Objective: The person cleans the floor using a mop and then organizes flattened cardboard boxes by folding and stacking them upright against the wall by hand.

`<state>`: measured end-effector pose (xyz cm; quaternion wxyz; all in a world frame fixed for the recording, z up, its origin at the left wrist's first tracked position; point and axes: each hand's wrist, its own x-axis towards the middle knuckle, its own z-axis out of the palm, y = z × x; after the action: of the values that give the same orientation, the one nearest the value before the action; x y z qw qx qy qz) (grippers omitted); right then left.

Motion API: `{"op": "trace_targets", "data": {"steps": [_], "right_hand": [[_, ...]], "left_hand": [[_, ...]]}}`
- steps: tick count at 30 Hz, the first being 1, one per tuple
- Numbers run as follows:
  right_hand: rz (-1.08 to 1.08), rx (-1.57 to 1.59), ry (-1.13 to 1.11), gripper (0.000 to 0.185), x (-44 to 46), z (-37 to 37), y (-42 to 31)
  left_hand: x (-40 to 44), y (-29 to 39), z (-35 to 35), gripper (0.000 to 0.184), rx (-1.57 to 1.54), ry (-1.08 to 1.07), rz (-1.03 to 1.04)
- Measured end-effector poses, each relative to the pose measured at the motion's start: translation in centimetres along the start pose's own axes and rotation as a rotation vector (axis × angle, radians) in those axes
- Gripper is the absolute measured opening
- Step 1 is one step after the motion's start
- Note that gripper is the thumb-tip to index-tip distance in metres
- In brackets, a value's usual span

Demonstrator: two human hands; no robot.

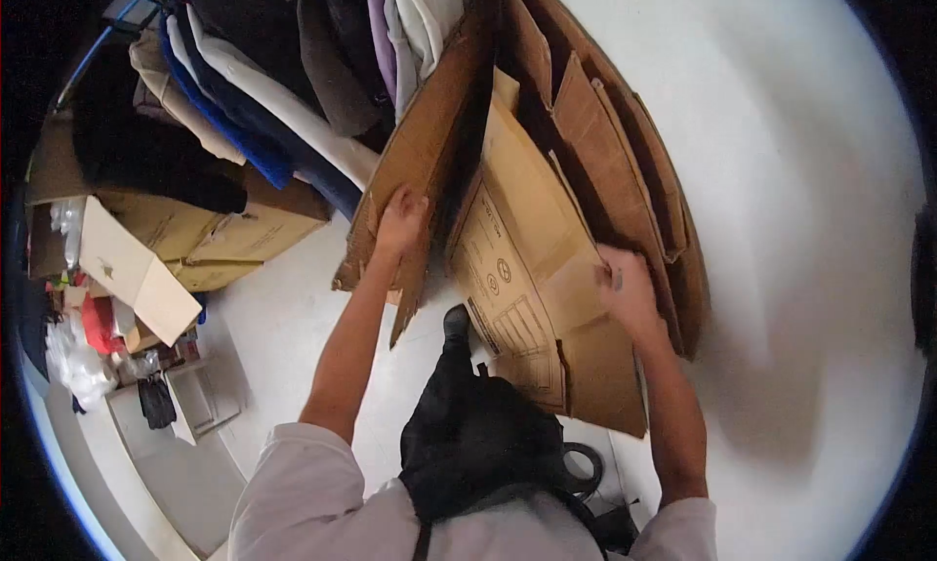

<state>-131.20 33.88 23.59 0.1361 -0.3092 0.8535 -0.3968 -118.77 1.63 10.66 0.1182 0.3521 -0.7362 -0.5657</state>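
Note:
My left hand [402, 221] is closed on a flattened brown cardboard piece [429, 136] that leans to the left, beneath the hanging clothes. A folded cardboard box with printed markings [517, 258] tilts between my arms. My right hand [628, 286] is closed on the right edge of this printed box, thumb and fingers curled at the edge. Behind it, several more flattened cardboard pieces [605, 141] stand upright against the white wall. A dark gap separates the left piece from the printed box.
Clothes [283, 83] hang on a rail at upper left, above large cardboard boxes [229, 234]. Plastic-wrapped items [78, 361] and a white shelf unit [200, 400] are at far left. A dark ring-shaped object [583, 468] lies on the floor near my legs. The white wall [781, 219] bounds the right.

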Motion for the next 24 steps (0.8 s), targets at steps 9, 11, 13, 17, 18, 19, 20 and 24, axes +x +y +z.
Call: {"op": "trace_targets", "data": {"steps": [9,11,13,17,18,19,20,24], "right_hand": [[-0.011,-0.088,0.071,0.024,0.2,0.1,-1.3],[-0.03,-0.148,0.079,0.024,1.7,0.3,0.9],[-0.037,-0.143,0.019,0.023,2.8,-0.1,1.4],[-0.093,-0.126,0.073,0.017,2.6,0.7,4.5],[-0.109,-0.13,0.085,0.017,2.0,-0.5,3.2],[-0.061,-0.129,0.032,0.017,0.9,-1.2,1.9],[-0.012,-0.125,-0.024,0.016,-0.5,-1.6,0.5],[-0.03,-0.21,0.05,0.014,-4.1,0.8,-0.1]], "left_hand": [[-2.9,-0.7,0.6,0.055,-0.255,-0.128,0.072],[-2.5,-2.4,-0.5,0.054,-0.178,-0.117,0.072],[-4.0,-3.2,-1.1,0.053,-0.09,-0.11,0.052],[-3.7,-3.5,-2.1,0.052,-0.025,-0.04,0.079],[-3.4,-3.5,-2.2,0.051,-0.035,-0.031,0.128],[-3.2,-3.7,-2.1,0.051,-0.038,-0.026,0.136],[-3.2,-3.2,-2.1,0.05,-0.056,-0.008,0.137],[-5.1,-0.4,-2.0,0.05,-0.022,0.001,0.01]]}}
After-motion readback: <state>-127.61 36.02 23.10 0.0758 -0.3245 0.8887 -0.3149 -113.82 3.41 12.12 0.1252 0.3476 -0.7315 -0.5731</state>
